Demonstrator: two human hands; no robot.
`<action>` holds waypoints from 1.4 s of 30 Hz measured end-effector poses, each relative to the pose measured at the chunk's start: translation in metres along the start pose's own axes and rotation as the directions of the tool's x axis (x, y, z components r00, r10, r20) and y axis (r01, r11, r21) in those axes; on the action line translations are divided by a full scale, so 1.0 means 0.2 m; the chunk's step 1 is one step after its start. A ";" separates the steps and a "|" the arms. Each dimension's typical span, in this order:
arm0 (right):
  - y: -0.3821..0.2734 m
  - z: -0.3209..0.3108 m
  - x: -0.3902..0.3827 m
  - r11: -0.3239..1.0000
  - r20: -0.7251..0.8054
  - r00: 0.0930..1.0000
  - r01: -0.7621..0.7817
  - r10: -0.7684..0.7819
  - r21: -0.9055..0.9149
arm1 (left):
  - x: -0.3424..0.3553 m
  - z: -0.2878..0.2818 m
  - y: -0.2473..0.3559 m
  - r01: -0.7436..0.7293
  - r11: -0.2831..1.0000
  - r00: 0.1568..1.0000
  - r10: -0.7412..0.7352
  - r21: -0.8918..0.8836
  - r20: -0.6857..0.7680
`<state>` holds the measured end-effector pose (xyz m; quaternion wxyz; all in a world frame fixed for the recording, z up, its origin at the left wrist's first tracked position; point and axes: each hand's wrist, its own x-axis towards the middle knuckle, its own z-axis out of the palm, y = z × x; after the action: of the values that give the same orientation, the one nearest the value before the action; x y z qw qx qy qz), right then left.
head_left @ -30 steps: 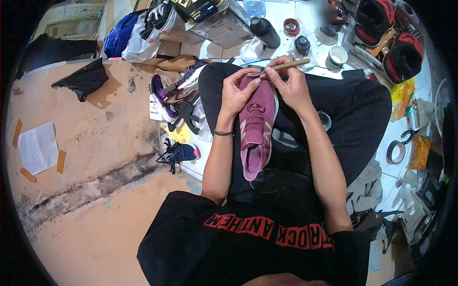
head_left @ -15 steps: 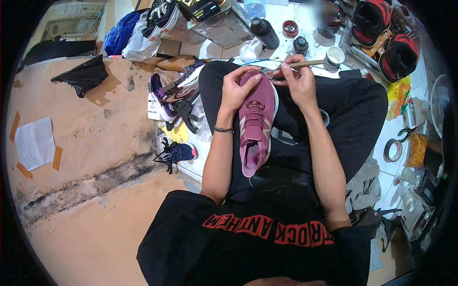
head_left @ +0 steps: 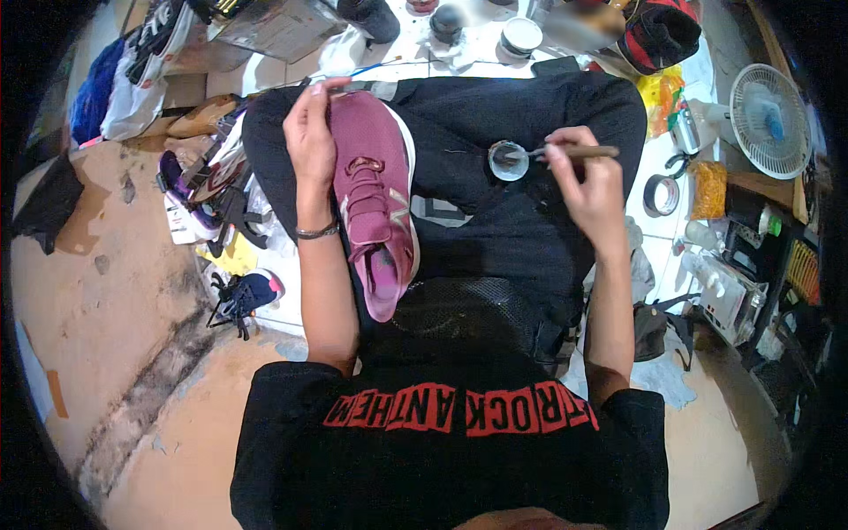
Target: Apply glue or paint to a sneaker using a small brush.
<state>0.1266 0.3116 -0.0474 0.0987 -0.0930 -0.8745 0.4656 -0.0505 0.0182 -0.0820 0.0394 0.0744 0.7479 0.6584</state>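
A mauve-pink sneaker [head_left: 369, 168] with a white sole lies on my left thigh, its toe pointing away from me. My left hand [head_left: 311, 132] holds its left side near the toe, with the index finger reaching over the toe end. Between the fingertips of my right hand [head_left: 587, 185] is a thin tool with a wooden handle [head_left: 594, 152]. The tool's grey tip dips into a small round cup [head_left: 508, 168] resting on my dark trousers. Whether that tip is a brush or a blade, I cannot tell.
Beyond my legs stand a white tub [head_left: 521, 40], a dark bottle [head_left: 369, 18] and a blue-handled thin brush [head_left: 375, 66]. More shoes [head_left: 250, 287] lie left by the wall. Rightward are a tape roll [head_left: 661, 194] and a fan [head_left: 768, 119].
My right hand has moved away from the sneaker's toe to the right, bringing the tool's tip into the small cup. My left hand stays on the sneaker. The view has shifted right.
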 end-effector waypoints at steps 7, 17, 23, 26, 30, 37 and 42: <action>0.07 0.14 0.00 0.956 0.024 0.986 0.164 -0.163 -0.242 | 0.01 -0.01 -0.03 -0.040 0.998 0.998 0.036 -0.057 -0.060; 0.08 0.15 0.01 0.845 0.153 0.960 0.280 -0.235 -0.456 | 0.01 0.00 -0.01 -0.028 0.997 0.999 0.026 -0.077 -0.024; 0.09 0.15 0.00 0.884 0.134 0.972 0.232 -0.194 -0.407 | 0.01 0.00 -0.02 -0.074 0.993 0.997 0.073 -0.090 -0.015; 0.09 0.15 0.00 0.913 0.101 0.983 0.177 -0.150 -0.366 | 0.00 0.00 -0.01 -0.053 0.986 0.998 0.050 -0.160 -0.025; 0.05 0.13 0.00 0.986 -0.005 0.998 0.056 -0.057 -0.158 | -0.02 -0.01 0.02 -0.033 0.986 0.999 0.026 -0.165 -0.044; 0.00 0.10 -0.04 0.967 -0.087 0.995 0.028 -0.052 -0.252 | -0.06 -0.09 0.06 -0.118 0.918 0.993 0.097 -0.378 -0.073; 0.05 0.07 -0.04 0.989 -0.055 0.992 -0.116 0.111 -0.088 | -0.08 -0.10 0.08 -0.086 0.833 0.991 0.130 -0.546 0.043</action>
<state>0.1316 0.3049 -0.0643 0.0894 -0.1586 -0.8854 0.4277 -0.0378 -0.0026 -0.0640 0.0508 0.1278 0.5235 0.8409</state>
